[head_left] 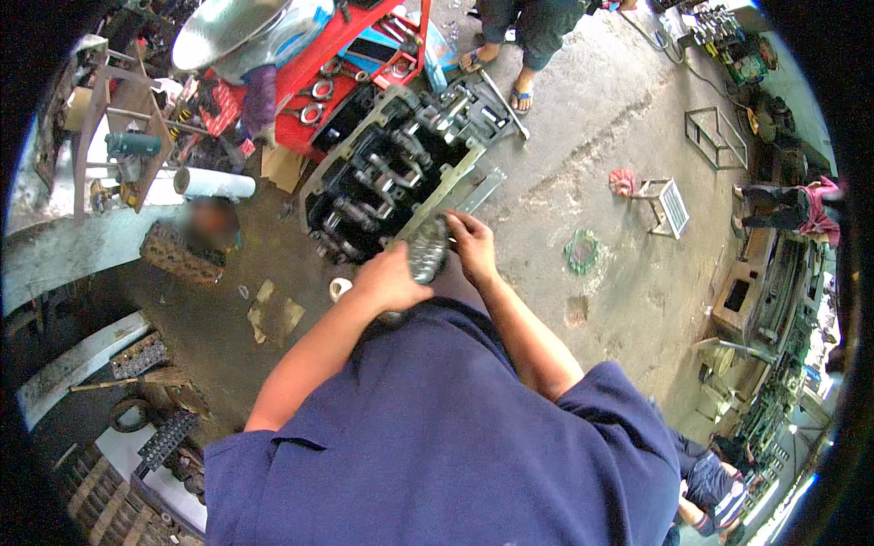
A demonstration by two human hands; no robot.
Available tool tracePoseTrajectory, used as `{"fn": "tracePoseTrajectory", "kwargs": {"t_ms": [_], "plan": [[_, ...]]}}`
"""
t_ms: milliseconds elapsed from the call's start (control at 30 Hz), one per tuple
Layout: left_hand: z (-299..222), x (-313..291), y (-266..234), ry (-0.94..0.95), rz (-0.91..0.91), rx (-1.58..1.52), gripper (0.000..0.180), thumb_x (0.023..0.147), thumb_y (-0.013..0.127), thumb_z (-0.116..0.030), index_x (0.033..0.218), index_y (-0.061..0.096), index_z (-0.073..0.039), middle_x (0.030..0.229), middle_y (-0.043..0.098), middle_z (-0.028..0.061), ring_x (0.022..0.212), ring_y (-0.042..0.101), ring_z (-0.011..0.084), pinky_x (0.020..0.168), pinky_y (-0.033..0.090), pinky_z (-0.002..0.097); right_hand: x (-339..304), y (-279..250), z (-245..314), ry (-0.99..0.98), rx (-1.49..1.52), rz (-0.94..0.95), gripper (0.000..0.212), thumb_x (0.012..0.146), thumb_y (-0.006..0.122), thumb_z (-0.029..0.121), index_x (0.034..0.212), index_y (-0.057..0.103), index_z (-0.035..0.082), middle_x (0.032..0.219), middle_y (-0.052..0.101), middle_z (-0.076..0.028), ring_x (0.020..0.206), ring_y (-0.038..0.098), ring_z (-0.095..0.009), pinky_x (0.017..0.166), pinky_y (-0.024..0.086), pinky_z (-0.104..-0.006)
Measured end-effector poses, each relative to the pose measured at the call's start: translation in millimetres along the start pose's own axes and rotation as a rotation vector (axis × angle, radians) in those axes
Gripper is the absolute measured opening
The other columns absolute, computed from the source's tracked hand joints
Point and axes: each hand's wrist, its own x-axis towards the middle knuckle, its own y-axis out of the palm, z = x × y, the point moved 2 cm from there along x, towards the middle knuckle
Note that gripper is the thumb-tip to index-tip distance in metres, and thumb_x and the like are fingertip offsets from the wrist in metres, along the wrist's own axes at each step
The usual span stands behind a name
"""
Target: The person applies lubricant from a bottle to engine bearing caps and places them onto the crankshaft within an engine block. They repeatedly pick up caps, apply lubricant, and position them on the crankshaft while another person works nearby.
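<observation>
Close to my body, a clear, ribbed plastic bottle (pixel 428 249) is tilted, with the fingers of my left hand (pixel 390 280) wrapped round its lower side. My right hand (pixel 472 246) is at the bottle's right, its fingers bent together as in a pinch; a tiny pale bit shows by them, too small to name. Just beyond both hands lies an engine block (pixel 437 196), opened up so that its crankshaft (pixel 393 173) shows. A small white round thing (pixel 340 288), partly hidden, is beside my left forearm.
A red tool cart (pixel 296 82) with tools and metal rings stands behind the engine block. Another person's sandalled feet (pixel 521 96) are at the far side. On the right are a small stool (pixel 666 206) and a metal frame (pixel 716 138). A cylinder head (pixel 182 253) lies left.
</observation>
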Motion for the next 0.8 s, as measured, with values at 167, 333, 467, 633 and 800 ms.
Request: {"fn": "tracePoseTrajectory", "kwargs": {"t_ms": [167,333,467,633,800], "plan": [[-141.3,98.6,18.2,0.091,0.305,0.092,0.082,0.071,0.072,-0.052,0.127,0.056,0.007,0.120,0.065,0.0260,0.111,0.065,0.0373,0.095,0.053,0.0427,33.5,-120.2,-3.7,-0.022,-0.043,-0.355,0.025,0.096,0.060,0.021,0.108,0.071,0.001,0.093,0.069,-0.005,0.078,0.061,-0.013,0.071,0.050,-0.0278],[-196.5,126.4,26.7,0.153,0.303,0.183,0.084,0.072,0.069,-0.052,0.130,0.054,0.006,0.117,0.066,0.0270,0.108,0.066,0.0386,0.092,0.053,0.0426,64.6,-186.6,-11.4,0.040,0.231,-0.341,0.027,0.096,0.055,0.020,0.104,0.070,-0.002,0.099,0.069,-0.008,0.089,0.064,-0.019,0.082,0.051,-0.0321],[-179.5,119.8,21.8,0.155,0.230,0.047,0.092,0.071,0.076,-0.050,0.143,0.044,-0.003,0.121,0.064,0.0274,0.111,0.064,0.0395,0.095,0.051,0.0445,72.4,-187.1,3.7,-0.048,0.011,-0.263,0.032,0.098,0.051,0.025,0.106,0.071,0.002,0.102,0.068,-0.007,0.091,0.063,-0.017,0.080,0.050,-0.0318],[-128.1,102.8,19.2,0.208,0.074,-0.052,0.100,0.071,0.079,-0.046,0.151,0.034,-0.006,0.126,0.061,0.0282,0.115,0.062,0.0402,0.099,0.049,0.0441,68.8,-157.0,29.9,0.077,0.356,-0.155,0.028,0.096,0.058,0.020,0.115,0.067,0.002,0.099,0.069,-0.007,0.087,0.066,-0.019,0.078,0.055,-0.0329],[-62.6,88.7,40.8,0.283,-0.042,-0.256,0.105,0.069,0.081,-0.038,0.154,0.029,-0.007,0.133,0.057,0.0284,0.120,0.059,0.0397,0.102,0.047,0.0417,53.8,-114.4,32.5,0.151,0.525,0.042,0.035,0.095,0.058,0.021,0.125,0.063,0.003,0.112,0.068,-0.007,0.101,0.063,-0.021,0.091,0.050,-0.0348]]}}
